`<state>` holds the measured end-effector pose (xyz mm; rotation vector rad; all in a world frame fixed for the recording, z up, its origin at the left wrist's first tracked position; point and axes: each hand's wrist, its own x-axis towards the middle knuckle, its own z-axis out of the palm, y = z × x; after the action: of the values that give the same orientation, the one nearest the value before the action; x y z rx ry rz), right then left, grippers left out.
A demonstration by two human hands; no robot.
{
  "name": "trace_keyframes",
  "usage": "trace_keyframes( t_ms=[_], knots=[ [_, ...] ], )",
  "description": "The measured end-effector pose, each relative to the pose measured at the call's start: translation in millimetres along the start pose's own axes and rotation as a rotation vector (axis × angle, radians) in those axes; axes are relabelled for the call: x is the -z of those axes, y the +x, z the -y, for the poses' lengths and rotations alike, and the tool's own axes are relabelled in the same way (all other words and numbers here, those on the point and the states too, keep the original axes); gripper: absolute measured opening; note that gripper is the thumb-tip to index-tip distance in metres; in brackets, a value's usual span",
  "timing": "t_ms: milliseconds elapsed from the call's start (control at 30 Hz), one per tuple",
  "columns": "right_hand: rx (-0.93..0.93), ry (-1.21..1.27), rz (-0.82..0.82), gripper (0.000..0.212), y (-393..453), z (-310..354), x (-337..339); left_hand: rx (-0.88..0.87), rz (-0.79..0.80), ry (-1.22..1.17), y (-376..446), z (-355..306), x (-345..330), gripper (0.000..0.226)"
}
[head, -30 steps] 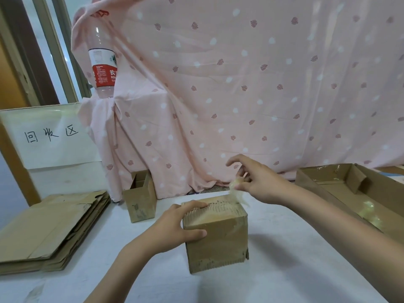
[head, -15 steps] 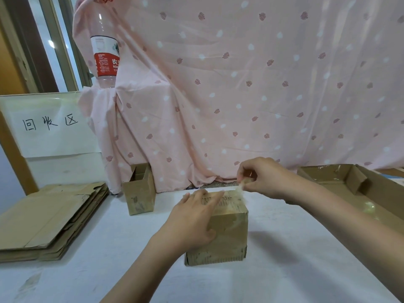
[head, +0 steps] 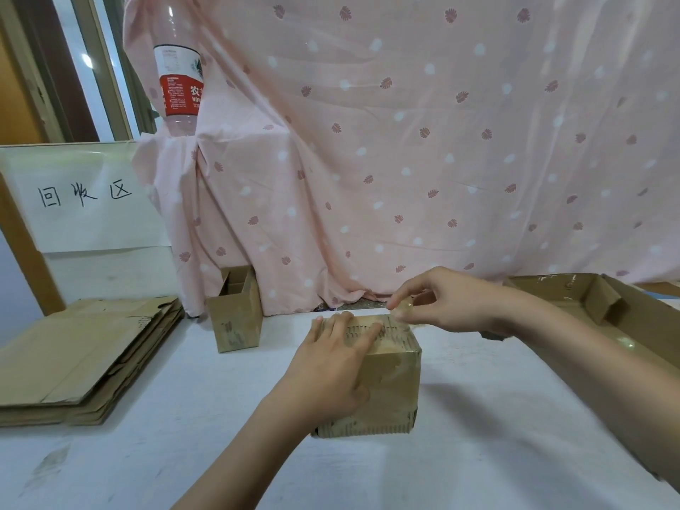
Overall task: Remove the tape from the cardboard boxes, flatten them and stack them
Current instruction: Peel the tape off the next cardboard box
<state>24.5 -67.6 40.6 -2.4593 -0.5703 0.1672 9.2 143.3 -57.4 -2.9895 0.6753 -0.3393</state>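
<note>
A small taped cardboard box [head: 392, 384] stands in the middle of the white table [head: 496, 436]. My left hand [head: 331, 366] lies flat on its top with fingers straight, pressing it down. Just above the box's far right corner my right hand [head: 445, 300] pinches a crumpled bit of clear tape [head: 404, 308] between thumb and forefinger. At the left lies a stack of flattened boxes [head: 77, 358]. A smaller open box [head: 235, 318] stands behind, near the curtain.
A large open cardboard box [head: 603, 314] lies at the right edge. A pink patterned cloth [head: 404, 141] hangs along the back, with a plastic bottle [head: 178, 75] perched on it. A white sign [head: 84, 196] with handwriting leans at the left.
My left hand slid from the box's side up onto its top and flattened. My right hand came down closer to the box's far corner, still pinching the tape.
</note>
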Motion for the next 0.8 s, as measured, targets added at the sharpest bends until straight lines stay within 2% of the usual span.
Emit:
trace_keyframes(
  t_ms=[100,233,267,367,400,500,800],
  knots=[
    [-0.039,-0.189,-0.078,0.017,7,-2,-1,0.001,-0.003,0.001,0,0,0,0.092],
    [-0.019,-0.232,-0.179,0.007,16,-8,-6,0.007,-0.001,0.000,-2,-2,2,0.091],
    [-0.003,-0.268,-0.195,0.011,17,-10,-8,0.007,0.003,0.000,-2,-2,2,0.091],
    [0.018,-0.344,-0.171,0.060,17,-15,-12,0.005,0.015,0.003,0,-2,3,0.091],
    [0.010,-0.323,-0.160,0.059,17,-17,-13,0.005,0.018,0.002,0,-2,3,0.091],
    [-0.036,-0.373,-0.135,0.018,20,-22,-14,0.003,0.027,0.004,0,-2,2,0.090],
    [-0.039,-0.421,-0.151,0.010,18,-7,-12,-0.015,0.035,0.005,0,-3,2,0.091]
  ],
)
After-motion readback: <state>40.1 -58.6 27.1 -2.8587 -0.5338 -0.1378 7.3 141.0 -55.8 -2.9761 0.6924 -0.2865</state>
